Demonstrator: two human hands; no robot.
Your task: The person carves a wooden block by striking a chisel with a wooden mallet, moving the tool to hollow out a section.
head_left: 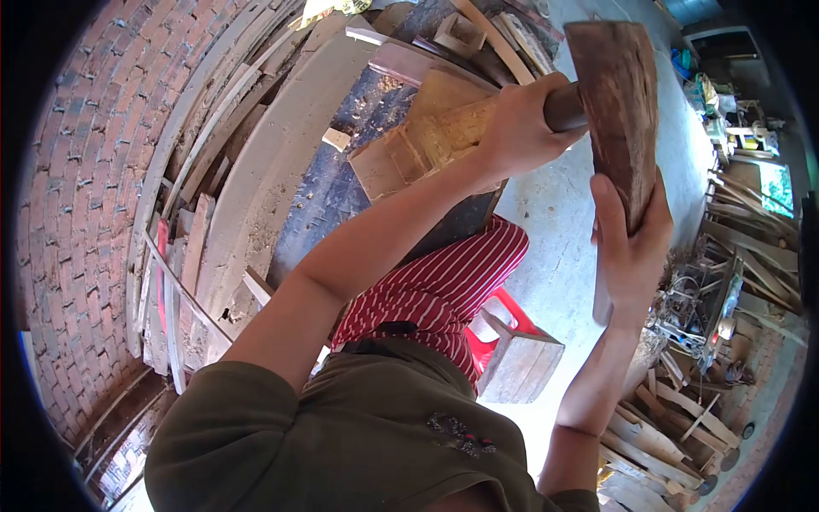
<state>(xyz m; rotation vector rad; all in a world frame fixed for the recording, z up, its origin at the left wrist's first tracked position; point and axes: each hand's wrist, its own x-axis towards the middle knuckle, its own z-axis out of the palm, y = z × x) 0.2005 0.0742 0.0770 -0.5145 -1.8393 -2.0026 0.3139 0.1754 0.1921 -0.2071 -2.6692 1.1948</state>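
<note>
My left hand (525,124) is wrapped round a thick, round, dark handle (565,107). The handle meets a long, worn brown wooden block (621,94), raised upright in front of me. Lower on that block, my right hand (633,239) grips its narrow end, with the thumb on the near face. A flat greyish piece (602,299) shows below the right palm; its join to the block is hidden. Beneath my left forearm lie pale wooden pieces (448,132) on a dark, chip-strewn surface (311,209).
A red plastic stool (512,309) and a wooden box (527,367) stand by my striped trousers. A large curved plank (286,128) and long boards line the brick wall (81,171) at left. Wood scraps (674,427) and cluttered tools (695,299) lie at right.
</note>
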